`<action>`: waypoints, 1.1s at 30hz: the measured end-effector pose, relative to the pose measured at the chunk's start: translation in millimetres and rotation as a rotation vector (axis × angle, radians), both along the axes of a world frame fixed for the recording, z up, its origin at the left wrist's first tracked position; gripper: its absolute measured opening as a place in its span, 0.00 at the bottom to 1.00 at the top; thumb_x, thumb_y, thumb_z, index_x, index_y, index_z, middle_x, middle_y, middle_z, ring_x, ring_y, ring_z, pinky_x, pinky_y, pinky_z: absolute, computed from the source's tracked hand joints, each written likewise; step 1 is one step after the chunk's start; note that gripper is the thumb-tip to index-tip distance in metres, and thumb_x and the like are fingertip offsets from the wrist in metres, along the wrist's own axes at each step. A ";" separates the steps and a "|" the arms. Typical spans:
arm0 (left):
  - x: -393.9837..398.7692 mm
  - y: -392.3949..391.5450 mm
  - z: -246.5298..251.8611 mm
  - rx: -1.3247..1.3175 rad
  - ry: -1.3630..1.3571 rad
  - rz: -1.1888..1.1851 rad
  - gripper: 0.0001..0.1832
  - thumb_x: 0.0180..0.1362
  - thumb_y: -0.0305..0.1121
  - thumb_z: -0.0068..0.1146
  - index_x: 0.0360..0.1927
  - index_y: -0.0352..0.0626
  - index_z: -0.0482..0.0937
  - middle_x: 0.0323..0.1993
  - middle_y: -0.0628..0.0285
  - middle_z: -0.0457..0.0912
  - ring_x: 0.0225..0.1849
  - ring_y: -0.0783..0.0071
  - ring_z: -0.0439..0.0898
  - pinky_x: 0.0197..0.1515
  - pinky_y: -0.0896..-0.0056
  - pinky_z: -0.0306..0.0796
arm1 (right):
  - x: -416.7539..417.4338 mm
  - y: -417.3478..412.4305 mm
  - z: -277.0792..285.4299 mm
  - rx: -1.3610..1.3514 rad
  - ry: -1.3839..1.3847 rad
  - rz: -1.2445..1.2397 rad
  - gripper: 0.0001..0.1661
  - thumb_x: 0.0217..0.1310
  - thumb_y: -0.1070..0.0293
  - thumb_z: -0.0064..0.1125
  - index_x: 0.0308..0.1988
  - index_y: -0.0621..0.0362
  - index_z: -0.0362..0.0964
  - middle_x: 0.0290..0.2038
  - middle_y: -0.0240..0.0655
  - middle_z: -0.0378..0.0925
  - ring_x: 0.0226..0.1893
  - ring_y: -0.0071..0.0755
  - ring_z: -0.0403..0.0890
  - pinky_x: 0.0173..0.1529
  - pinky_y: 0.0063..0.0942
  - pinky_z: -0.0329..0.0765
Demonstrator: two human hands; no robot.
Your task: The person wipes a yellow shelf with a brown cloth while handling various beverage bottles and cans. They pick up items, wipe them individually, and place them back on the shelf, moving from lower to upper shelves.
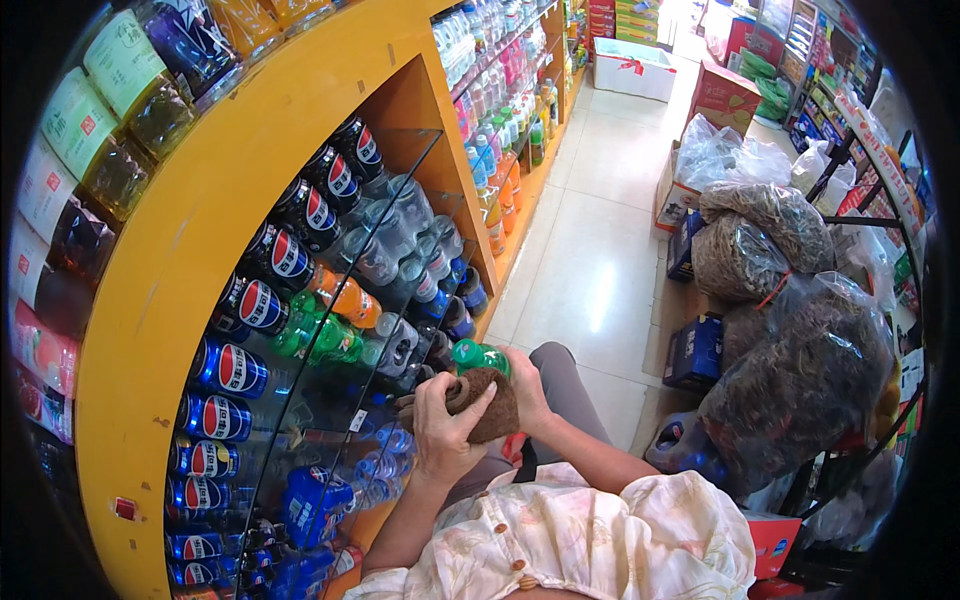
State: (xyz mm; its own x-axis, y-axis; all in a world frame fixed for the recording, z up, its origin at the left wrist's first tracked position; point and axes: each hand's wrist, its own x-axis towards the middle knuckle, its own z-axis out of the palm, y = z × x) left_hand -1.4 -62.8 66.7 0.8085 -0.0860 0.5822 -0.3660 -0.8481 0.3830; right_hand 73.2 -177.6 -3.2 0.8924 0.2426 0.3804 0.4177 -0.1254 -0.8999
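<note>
My left hand (442, 427) grips a folded brown cloth (491, 412), thumb on top and fingers behind it. My right hand (529, 386) is wrapped around a green plastic 7UP-style bottle (480, 356) with a green cap, which points toward the shelves. The cloth lies against the bottle and hides its lower part. Just past my hands, on the glass shelf (315, 405), stand green bottles (307, 330), an orange drink bottle (345, 296) and clear bottles (386, 337). Rows of black Pepsi bottles (281, 255) and blue Pepsi cans (225, 367) line the shelf further left.
A yellow wooden shelf frame (120, 315) curves along my left, with tea bottles (82, 120) on top. Across the tiled aisle (592, 247), plastic bags of dried goods (795, 367) and blue boxes (694, 349) are piled. A white foam box (634, 67) sits at the far end.
</note>
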 end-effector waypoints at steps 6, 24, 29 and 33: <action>-3.3 7.0 -6.8 -0.164 0.051 0.004 0.31 0.25 0.18 0.61 0.41 0.51 0.82 0.45 0.53 0.67 0.45 0.55 0.70 0.47 0.63 0.66 | 2.6 -1.5 0.9 0.004 0.034 -0.024 0.27 0.38 0.68 0.70 0.41 0.62 0.69 0.34 0.45 0.74 0.38 0.49 0.76 0.43 0.36 0.72; 6.0 17.8 24.5 -0.402 0.086 -0.049 0.30 0.31 0.14 0.51 0.44 0.46 0.80 0.47 0.52 0.68 0.50 0.54 0.72 0.54 0.64 0.66 | -3.5 -4.4 2.1 -0.039 0.078 0.147 0.32 0.26 0.71 0.67 0.41 0.63 0.68 0.33 0.45 0.72 0.37 0.48 0.75 0.42 0.35 0.72; 4.9 17.6 21.6 -0.376 0.088 -0.050 0.30 0.32 0.14 0.55 0.45 0.46 0.80 0.47 0.50 0.69 0.48 0.52 0.73 0.52 0.62 0.67 | -3.4 -6.8 2.9 -0.045 0.083 0.167 0.32 0.27 0.71 0.67 0.41 0.62 0.68 0.32 0.45 0.73 0.36 0.48 0.75 0.43 0.34 0.73; 3.2 19.4 23.7 -0.399 0.093 -0.050 0.30 0.31 0.13 0.53 0.44 0.46 0.81 0.46 0.51 0.69 0.48 0.53 0.73 0.52 0.63 0.67 | -1.5 -6.3 0.3 0.008 0.158 0.172 0.32 0.28 0.72 0.67 0.42 0.63 0.68 0.33 0.44 0.74 0.35 0.42 0.77 0.43 0.31 0.73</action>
